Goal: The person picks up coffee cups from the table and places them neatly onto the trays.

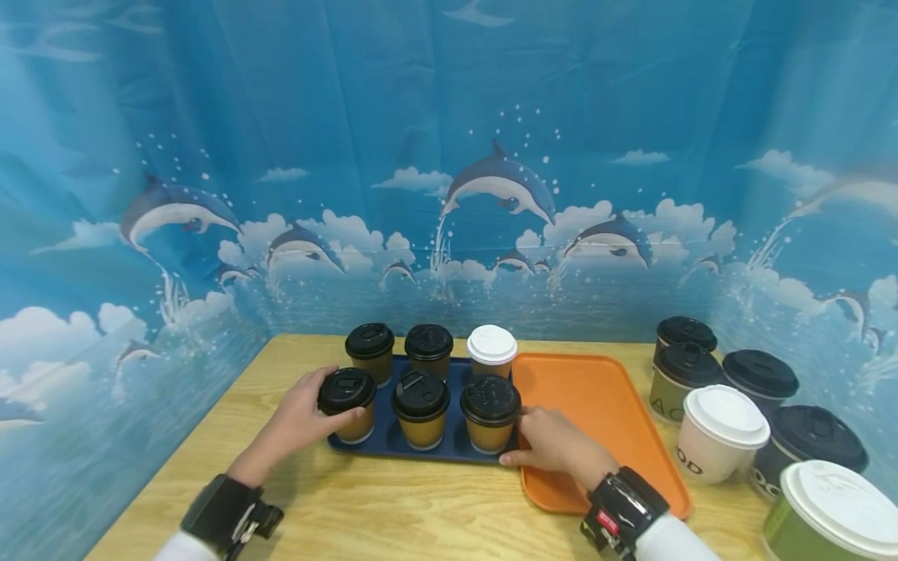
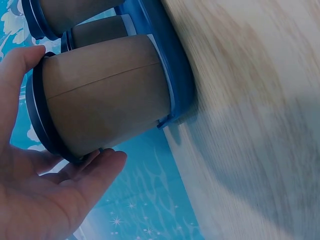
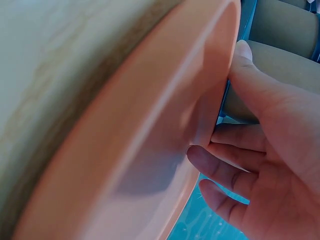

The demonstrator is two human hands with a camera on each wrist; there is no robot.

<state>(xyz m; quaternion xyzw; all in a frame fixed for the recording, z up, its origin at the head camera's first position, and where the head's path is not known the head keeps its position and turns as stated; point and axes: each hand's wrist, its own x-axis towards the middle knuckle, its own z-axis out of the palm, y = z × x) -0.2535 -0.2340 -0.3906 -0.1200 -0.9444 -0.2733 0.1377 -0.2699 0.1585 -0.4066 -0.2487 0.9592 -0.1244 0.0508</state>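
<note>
A dark blue tray (image 1: 384,413) carries two rows of lidded paper coffee cups. My left hand (image 1: 298,413) holds the front-left coffee cup (image 1: 351,403) around its black lid; in the left wrist view the cup's brown side (image 2: 107,95) faces the camera, its base at the tray. The middle front cup (image 1: 421,409) and front-right cup (image 1: 489,413) also have black lids. My right hand (image 1: 557,444) is beside the front-right cup, at the blue tray's right edge, its thumb and loosely bent fingers around where the blue and orange trays meet. An orange tray (image 1: 596,397) lies under that hand.
Behind the front row stand two black-lidded cups (image 1: 369,351) and a white-lidded one (image 1: 491,348). Several larger cups, including a white one (image 1: 719,432) and a green one (image 1: 831,514), line the right side. A dolphin-print curtain (image 1: 435,156) encloses the wooden table (image 1: 379,506).
</note>
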